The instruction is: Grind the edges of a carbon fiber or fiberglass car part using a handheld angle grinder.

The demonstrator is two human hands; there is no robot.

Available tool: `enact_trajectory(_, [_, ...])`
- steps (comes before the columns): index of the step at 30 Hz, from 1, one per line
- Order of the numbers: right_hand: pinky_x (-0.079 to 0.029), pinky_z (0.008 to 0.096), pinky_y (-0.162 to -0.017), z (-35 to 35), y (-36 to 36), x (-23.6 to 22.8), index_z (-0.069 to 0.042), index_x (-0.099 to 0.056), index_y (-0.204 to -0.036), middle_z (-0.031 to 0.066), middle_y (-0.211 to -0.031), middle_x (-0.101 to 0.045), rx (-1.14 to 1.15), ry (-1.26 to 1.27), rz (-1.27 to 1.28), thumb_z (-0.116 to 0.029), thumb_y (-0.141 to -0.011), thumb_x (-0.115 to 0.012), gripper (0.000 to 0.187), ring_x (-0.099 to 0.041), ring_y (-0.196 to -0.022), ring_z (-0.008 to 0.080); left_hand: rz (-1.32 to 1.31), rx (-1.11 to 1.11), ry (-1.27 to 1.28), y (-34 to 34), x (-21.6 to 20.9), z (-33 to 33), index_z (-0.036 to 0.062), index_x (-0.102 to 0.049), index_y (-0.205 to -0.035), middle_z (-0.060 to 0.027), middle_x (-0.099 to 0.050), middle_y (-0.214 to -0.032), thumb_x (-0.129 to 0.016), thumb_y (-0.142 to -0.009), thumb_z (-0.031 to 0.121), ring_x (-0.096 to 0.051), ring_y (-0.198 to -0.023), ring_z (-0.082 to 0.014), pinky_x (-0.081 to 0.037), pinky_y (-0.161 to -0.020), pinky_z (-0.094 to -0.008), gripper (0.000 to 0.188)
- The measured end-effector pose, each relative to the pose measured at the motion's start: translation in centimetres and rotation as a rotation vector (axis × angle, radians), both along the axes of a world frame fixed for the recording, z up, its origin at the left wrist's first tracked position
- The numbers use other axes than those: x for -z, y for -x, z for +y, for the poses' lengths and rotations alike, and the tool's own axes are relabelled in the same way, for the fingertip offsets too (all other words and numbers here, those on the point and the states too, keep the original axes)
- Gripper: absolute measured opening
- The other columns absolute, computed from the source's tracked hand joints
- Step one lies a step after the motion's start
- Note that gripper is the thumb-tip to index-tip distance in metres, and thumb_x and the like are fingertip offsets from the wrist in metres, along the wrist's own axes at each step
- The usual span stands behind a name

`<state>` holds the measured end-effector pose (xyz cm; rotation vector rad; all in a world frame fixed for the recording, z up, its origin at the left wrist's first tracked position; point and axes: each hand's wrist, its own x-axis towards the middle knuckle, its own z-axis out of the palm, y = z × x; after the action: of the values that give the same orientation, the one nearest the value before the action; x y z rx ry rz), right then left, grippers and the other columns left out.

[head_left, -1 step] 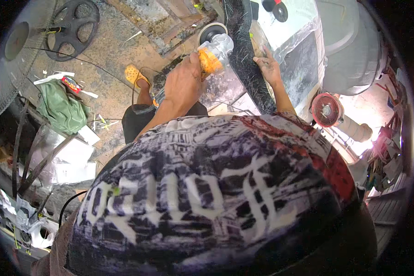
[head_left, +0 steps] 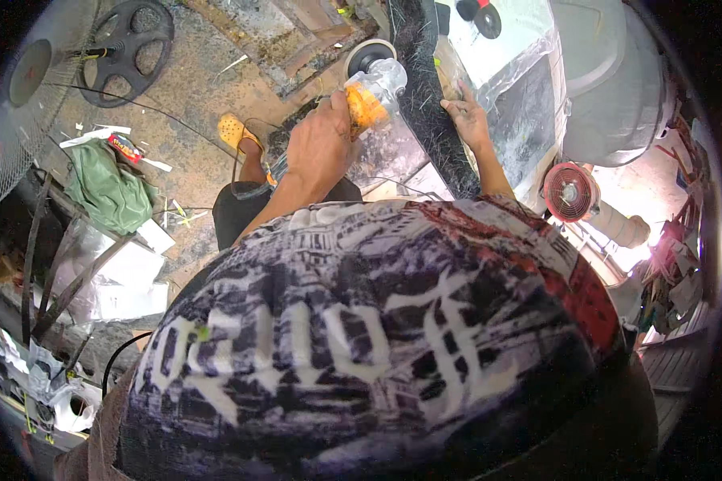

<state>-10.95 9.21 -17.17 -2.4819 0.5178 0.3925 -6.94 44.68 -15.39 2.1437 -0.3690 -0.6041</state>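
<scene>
My left hand is wrapped round the orange body of an angle grinder. Clear plastic-like covering and dust surround the grinder's head. Its round disc sits at the left edge of a long, dark, fibrous-looking piece with pale scratches. Whether the disc touches that edge, I cannot tell. My right hand lies on the right side of the dark piece, thumb and fingers apart. Beside those fingers runs a narrow brownish strip. A power cord trails below my left wrist.
Right of my hands stands a dusty, plastic-covered box, with a loose black disc on top. A red round fan is beyond my right forearm. At left are a standing fan, its wheel-like base and green cloth.
</scene>
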Motion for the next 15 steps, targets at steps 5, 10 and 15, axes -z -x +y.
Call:
enact_trajectory(5, [-0.04,0.0322,-0.106,-1.2,0.6,0.8,-0.003,-0.076,-0.098,0.0159,-0.153,-0.039,-0.006,-0.006,-0.004,-0.013,-0.087,-0.073,0.015,-0.05,-0.131,0.0276,0.008,0.033,-0.029,-1.4,-0.9,-0.8,0.0016,-0.042,-0.107,-0.023,-0.064,-0.092,-0.077,-0.075,0.017,-0.065,-0.081,-0.0432,-0.051,-0.065,-0.051,0.049])
enact_trajectory(10, [-0.04,0.0323,-0.106,-1.0,-0.5,1.2,0.0,-0.075,-0.099,0.0176,-0.152,-0.039,0.005,-0.095,-0.038,-0.012,-0.088,-0.072,0.016,-0.048,-0.133,0.0268,-0.008,0.022,-0.069,-2.5,0.0,-1.5,0.0011,-0.043,-0.104,-0.0235,-0.064,-0.096,-0.077,-0.074,0.017,-0.065,-0.085,-0.0435,-0.052,-0.068,-0.0505,0.049])
enact_trajectory(15, [-0.039,0.0318,-0.107,-0.8,-0.4,1.5,0.0,-0.074,-0.1,0.0195,-0.153,-0.037,-0.011,-0.019,-0.028,-0.012,-0.087,-0.072,0.018,-0.044,-0.137,0.0296,-0.056,0.013,-0.077,-3.4,-0.5,-1.4,0.0003,-0.044,-0.103,-0.0247,-0.065,-0.096,-0.077,-0.074,0.019,-0.065,-0.085,-0.044,-0.052,-0.07,-0.0504,0.048])
